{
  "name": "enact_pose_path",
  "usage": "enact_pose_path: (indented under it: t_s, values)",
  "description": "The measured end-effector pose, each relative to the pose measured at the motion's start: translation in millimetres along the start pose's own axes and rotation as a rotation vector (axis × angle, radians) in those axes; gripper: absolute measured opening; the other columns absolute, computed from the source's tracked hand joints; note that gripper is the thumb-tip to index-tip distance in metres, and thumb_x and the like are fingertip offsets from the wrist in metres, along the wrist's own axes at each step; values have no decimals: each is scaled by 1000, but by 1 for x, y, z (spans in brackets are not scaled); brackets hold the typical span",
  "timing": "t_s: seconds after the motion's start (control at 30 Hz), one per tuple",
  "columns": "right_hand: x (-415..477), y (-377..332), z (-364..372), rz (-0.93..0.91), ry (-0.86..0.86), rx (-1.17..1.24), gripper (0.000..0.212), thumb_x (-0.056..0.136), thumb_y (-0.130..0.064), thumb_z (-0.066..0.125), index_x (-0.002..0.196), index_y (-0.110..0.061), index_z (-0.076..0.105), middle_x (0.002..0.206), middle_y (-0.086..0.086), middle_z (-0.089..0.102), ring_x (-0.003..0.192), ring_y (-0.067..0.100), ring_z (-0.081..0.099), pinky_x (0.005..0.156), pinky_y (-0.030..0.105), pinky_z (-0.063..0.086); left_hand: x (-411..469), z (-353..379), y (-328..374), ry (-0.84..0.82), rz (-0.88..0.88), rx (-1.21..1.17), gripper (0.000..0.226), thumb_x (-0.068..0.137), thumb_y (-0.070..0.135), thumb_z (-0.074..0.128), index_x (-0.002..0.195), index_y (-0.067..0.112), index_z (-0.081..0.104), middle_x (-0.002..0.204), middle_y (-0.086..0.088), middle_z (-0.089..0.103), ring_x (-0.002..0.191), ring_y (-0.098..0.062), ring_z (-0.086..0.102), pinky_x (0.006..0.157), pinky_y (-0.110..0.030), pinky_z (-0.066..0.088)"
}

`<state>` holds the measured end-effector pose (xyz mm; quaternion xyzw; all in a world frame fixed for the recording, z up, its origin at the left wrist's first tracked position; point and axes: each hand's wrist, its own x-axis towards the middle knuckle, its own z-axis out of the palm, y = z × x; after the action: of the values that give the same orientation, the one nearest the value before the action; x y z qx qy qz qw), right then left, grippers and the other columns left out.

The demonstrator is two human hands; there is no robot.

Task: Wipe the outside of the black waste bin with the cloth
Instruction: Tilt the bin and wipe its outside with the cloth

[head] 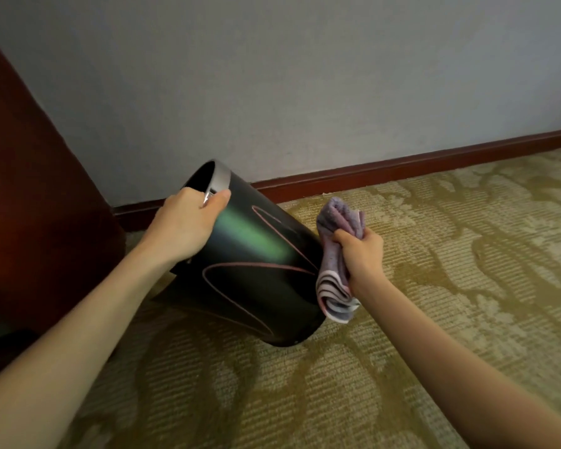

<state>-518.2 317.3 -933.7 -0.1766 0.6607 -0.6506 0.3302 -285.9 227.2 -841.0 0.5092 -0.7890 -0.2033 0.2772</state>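
Black waste bin tipped on patterned carpet, mouth toward 11 o'clock, near the wall's baseboard.

Silver rim clamped in left hand grip; folded purple cloth bunched tight in right hand, pressed against bin's side at 3 o'clock.

Count of things in view
One black waste bin, one folded cloth, two hands: left hand, right hand.
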Motion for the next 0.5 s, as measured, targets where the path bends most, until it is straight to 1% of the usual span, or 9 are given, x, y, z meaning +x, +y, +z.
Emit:
enact_pose_path:
  t_s: [0.1, 0.17, 0.27, 0.33, 0.4, 0.5]
  values:
    - [-9, -1, 9, -10, 69, -75, 25, 75, -12, 65, 99, -10, 60, 95, 10, 68, 87, 24, 67, 71, 32, 53, 11, 0, 1, -38, -14, -36, 53, 91, 44, 45, 50, 16, 29, 41, 3, 31, 42, -22, 35, 48, -33, 25]
    - [-19, -3, 16, -62, 111, -158, 24, 77, -13, 65, 99, -12, 54, 99, 8, 64, 92, 24, 64, 75, 34, 50, 18, 1, 2, -18, -27, -61, 51, 91, 41, 47, 48, 18, 31, 41, 3, 31, 41, -20, 35, 46, -33, 23]
    - [-40, -1, 30, -182, 112, -348, 38, 77, -13, 66, 109, -8, 47, 112, 9, 52, 103, 28, 55, 88, 45, 46, 25, 6, 6, 40, -70, -31, 50, 91, 41, 48, 49, 16, 34, 46, -2, 36, 45, -21, 38, 44, -33, 21]
    - [-52, 4, 38, -239, 132, -436, 46, 76, -11, 67, 116, -7, 44, 118, 10, 45, 110, 27, 46, 94, 42, 40, 29, 8, 8, 61, -88, 9, 51, 91, 42, 48, 51, 12, 38, 50, -5, 42, 48, -22, 43, 43, -31, 24]
    - [-58, 5, 41, -239, 147, -456, 50, 76, -10, 67, 119, -8, 42, 123, 11, 43, 114, 27, 41, 94, 37, 35, 34, 9, 8, 52, -84, 24, 52, 90, 43, 48, 52, 8, 39, 51, -7, 44, 48, -24, 44, 43, -31, 25]
    - [-54, 4, 37, -247, 151, -487, 43, 79, -11, 64, 115, -4, 42, 120, 14, 44, 114, 30, 43, 91, 35, 35, 36, 10, 8, 16, -40, -18, 51, 90, 42, 48, 51, 12, 34, 47, -3, 37, 43, -23, 38, 44, -31, 24]
